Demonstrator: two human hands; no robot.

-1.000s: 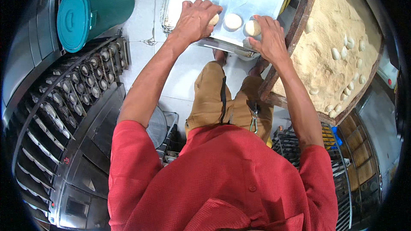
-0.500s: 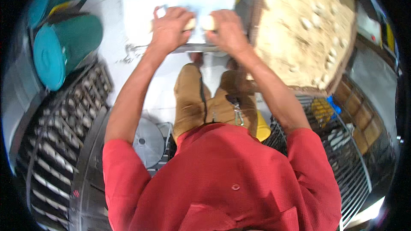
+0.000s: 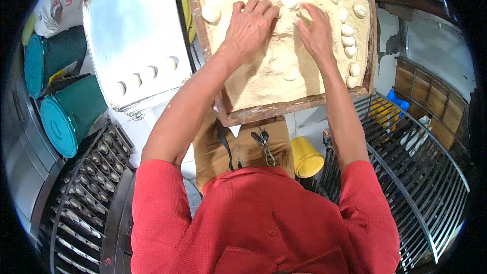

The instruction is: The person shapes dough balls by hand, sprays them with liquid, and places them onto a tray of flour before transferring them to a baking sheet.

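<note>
Both hands have left the metal tray (image 3: 133, 25), where they were setting down dough pieces half a second ago, and I now see them over the wooden tray (image 3: 284, 107) of flour just to its right. My left hand (image 3: 249, 25) lies palm down on the floured bed near the far middle of the wooden tray, fingers spread and slightly curled; whether it has hold of a piece underneath I cannot tell. My right hand (image 3: 314, 31) sits just beside it, fingers together and bent, the tips touching a small dough ball (image 3: 303, 14); I cannot tell if it is gripped or only touched. More pale dough balls lie in the flour around the hands: one (image 3: 210, 15) near the wooden tray's left edge, a column (image 3: 349, 40) along its right edge, and a couple (image 3: 284, 68) nearer me, below the hands. On the metal tray a row of four dough pieces (image 3: 147, 75) rests along its near edge. Left of the metal tray stand two teal bins (image 3: 66, 111). Under the wooden tray's near right corner sits a yellow container (image 3: 307, 156).
</note>
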